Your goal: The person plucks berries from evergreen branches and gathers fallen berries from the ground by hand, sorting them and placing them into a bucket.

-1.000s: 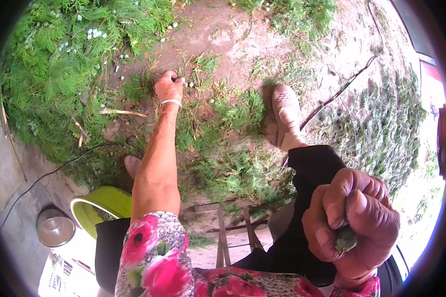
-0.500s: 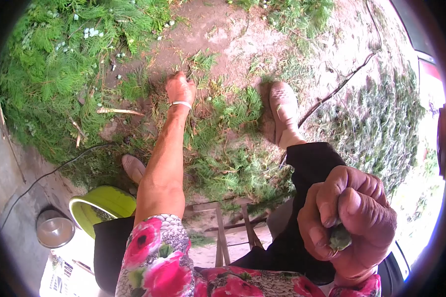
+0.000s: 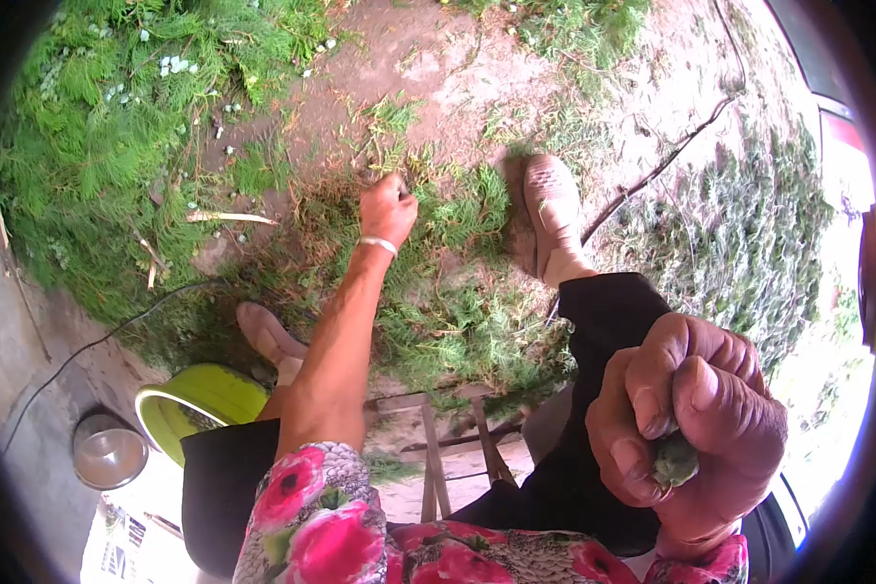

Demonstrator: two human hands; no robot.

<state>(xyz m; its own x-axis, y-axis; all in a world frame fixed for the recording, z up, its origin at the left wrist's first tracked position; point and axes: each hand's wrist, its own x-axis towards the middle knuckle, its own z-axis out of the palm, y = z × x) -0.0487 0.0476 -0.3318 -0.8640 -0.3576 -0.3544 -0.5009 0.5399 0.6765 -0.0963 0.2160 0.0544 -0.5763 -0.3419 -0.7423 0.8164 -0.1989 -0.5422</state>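
My right hand [image 3: 691,419] is raised close to the camera at the lower right, its fingers closed around a small grey-green seed cone [image 3: 675,461]. Only the cone's end pokes out between the curled fingers. Farther out, my left hand [image 3: 387,210] reaches down over cut conifer sprigs [image 3: 457,219] strewn on the ground, a pale bangle on its wrist. Its fingers are curled in; whatever they hold, if anything, is hidden.
Leafy conifer branches [image 3: 97,146] with pale cones [image 3: 177,65] are heaped at the upper left. A lime-green tub [image 3: 156,414] and a metal bowl [image 3: 109,456] stand at the lower left. A dark cable [image 3: 662,167] crosses the ground near my shoe [image 3: 553,200].
My left hand has moved right and back toward me over the sprigs, still closed. My right hand stays nearly in place with the seed cone, turning slightly.
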